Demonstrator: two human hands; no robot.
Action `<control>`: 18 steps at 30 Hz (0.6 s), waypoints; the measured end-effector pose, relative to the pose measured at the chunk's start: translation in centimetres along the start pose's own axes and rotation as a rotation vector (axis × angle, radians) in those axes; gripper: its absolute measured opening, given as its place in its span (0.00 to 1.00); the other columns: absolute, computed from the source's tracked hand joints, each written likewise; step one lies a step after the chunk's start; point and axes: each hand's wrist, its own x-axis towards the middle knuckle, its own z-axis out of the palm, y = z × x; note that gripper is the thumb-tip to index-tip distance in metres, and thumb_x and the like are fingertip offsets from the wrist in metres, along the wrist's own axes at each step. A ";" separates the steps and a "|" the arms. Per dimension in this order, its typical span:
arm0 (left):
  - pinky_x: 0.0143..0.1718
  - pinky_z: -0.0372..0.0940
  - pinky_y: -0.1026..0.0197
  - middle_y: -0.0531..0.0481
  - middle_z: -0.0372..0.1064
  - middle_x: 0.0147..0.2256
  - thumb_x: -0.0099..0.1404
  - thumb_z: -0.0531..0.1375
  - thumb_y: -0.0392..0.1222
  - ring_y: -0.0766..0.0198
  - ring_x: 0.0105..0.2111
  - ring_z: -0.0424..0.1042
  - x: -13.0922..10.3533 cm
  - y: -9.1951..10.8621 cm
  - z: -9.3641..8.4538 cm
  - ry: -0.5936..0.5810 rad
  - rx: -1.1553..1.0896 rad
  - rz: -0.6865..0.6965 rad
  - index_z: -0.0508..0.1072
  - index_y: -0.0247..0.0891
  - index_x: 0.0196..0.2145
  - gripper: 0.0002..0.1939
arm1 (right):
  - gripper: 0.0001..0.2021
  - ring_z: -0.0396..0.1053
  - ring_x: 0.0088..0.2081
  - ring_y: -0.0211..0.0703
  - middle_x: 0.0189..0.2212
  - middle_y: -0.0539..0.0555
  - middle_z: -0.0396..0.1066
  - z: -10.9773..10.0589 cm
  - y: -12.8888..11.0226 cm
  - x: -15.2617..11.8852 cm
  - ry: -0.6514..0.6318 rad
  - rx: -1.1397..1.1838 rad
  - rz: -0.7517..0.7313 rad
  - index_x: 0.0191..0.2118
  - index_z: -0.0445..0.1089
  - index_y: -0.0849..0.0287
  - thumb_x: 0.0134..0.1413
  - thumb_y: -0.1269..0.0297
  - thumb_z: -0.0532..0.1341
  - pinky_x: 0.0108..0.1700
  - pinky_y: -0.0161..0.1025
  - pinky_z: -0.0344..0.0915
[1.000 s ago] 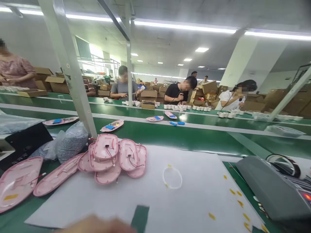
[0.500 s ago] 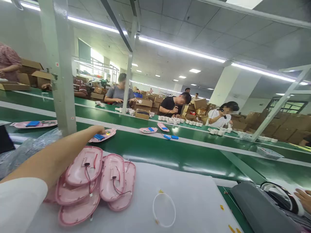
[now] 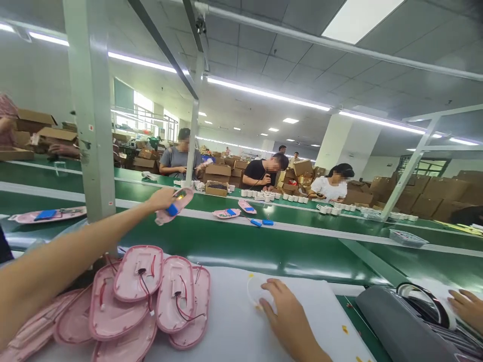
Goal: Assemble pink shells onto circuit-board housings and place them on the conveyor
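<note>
My left hand [image 3: 162, 199] is closed on the edge of a pink plastic shell [image 3: 184, 198], raised and tilted above the green belt. A blue battery pack [image 3: 172, 209] and a small circuit board sit in this shell. Low over the white sheet [image 3: 234, 322] is my right hand [image 3: 289, 314], its thumb and fingers apart. Its fingertips are at a thin clear ring [image 3: 249, 293], partly covered by the hand; whether they touch it, I cannot tell. Under my left arm lies an overlapping pile of pink shells [image 3: 138, 274] with red and black wires.
More pink shells with blue batteries [image 3: 226, 213] lie on the belt, beside loose blue batteries [image 3: 267, 222]. A grey metal post [image 3: 92, 151] stands left of my left hand. At right are a grey case [image 3: 400, 322] and another person's hand [image 3: 468, 304]. Several people work across the belt.
My left hand has lifted the pink shell off the belt and tilted it, moving slightly right. My right hand has come into view over the ring.
</note>
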 end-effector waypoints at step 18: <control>0.40 0.72 0.56 0.47 0.72 0.43 0.57 0.60 0.38 0.57 0.40 0.74 -28.6 4.1 3.3 -0.677 -0.402 0.108 0.73 0.44 0.44 0.15 | 0.28 0.73 0.41 0.54 0.39 0.57 0.76 -3.8 1.3 -7.6 -0.355 0.890 0.448 0.43 0.76 0.58 0.41 0.42 0.66 0.44 0.45 0.70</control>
